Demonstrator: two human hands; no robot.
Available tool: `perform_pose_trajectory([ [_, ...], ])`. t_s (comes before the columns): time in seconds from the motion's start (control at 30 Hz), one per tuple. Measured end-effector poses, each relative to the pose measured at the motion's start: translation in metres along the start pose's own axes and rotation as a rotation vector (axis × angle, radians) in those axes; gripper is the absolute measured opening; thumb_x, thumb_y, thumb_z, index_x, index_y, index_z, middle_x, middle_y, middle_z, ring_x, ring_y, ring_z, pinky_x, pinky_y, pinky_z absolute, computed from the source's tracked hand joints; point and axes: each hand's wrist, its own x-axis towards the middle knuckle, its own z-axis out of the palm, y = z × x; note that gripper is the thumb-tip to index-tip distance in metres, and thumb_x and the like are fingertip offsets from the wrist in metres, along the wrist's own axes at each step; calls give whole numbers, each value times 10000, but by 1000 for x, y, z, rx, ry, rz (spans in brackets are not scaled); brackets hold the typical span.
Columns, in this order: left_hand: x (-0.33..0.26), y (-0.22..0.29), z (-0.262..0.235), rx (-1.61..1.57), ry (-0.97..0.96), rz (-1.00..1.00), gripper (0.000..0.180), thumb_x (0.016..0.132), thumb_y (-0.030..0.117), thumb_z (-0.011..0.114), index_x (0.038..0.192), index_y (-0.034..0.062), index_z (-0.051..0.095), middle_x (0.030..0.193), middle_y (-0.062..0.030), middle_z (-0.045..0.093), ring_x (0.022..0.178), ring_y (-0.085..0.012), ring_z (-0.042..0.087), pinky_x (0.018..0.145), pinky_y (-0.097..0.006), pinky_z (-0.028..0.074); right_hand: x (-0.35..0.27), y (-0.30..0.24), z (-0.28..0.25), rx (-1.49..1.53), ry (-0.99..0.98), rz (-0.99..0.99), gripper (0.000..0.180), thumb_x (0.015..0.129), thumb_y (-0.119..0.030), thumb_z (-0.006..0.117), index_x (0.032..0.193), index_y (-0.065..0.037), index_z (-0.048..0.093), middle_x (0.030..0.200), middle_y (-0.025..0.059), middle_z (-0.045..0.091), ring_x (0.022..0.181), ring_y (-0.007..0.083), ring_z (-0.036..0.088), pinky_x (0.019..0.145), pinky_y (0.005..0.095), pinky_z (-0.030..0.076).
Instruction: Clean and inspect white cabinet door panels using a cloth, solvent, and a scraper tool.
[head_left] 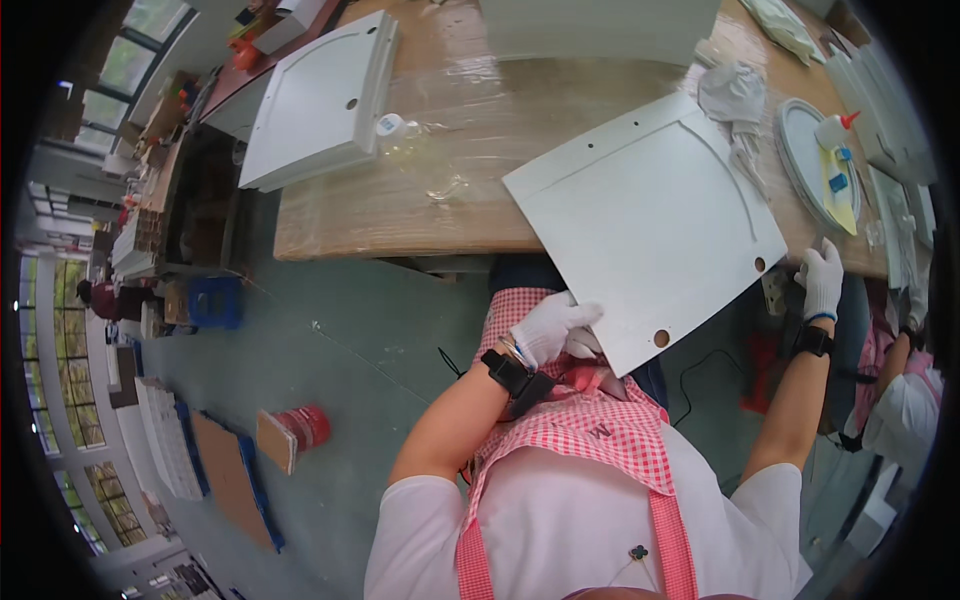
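Note:
A white flat panel [650,225] with a curved groove and several round holes lies on the table, its near corner jutting past the edge towards my apron. My left hand [553,328], in a white glove, grips the panel's left edge near that corner. Off the panel's right corner, at the table edge, is my gloved right hand [822,282]. Its fingers are closed around a small, thin greyish thing [826,245], too small to name.
Film covers the wooden table [400,215]. Stacked white panels [315,105] and a clear bottle [392,127] stand left. Right are a crumpled white cloth [732,95] and an oval tray [790,150] with a red-tipped glue bottle [832,130]. Another person [905,400] is close on the right.

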Motion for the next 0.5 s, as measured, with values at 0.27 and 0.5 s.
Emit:
perform_pose_trajectory([
  [0.27, 20, 11, -23, -171, -103, 63, 434, 1022, 212, 607, 1386, -12, 533, 1218, -160, 700, 1004, -268, 746, 828, -388, 654, -203, -55, 63, 35, -365, -151, 179, 1022, -77, 542, 1127, 22, 647, 880, -13, 597, 748, 49, 548, 697, 217, 444],
  [0.5, 15, 32, -48, -171, -21, 151, 530, 1081, 383, 512, 1439, -6, 486, 1285, -190, 670, 1105, -300, 717, 846, -395, 638, -245, -77, 180, -238, -493, -574, 387, 909, 11, 623, 1287, -59, 670, 993, 188, 679, 832, 351, 682, 716, 381, 535],
])
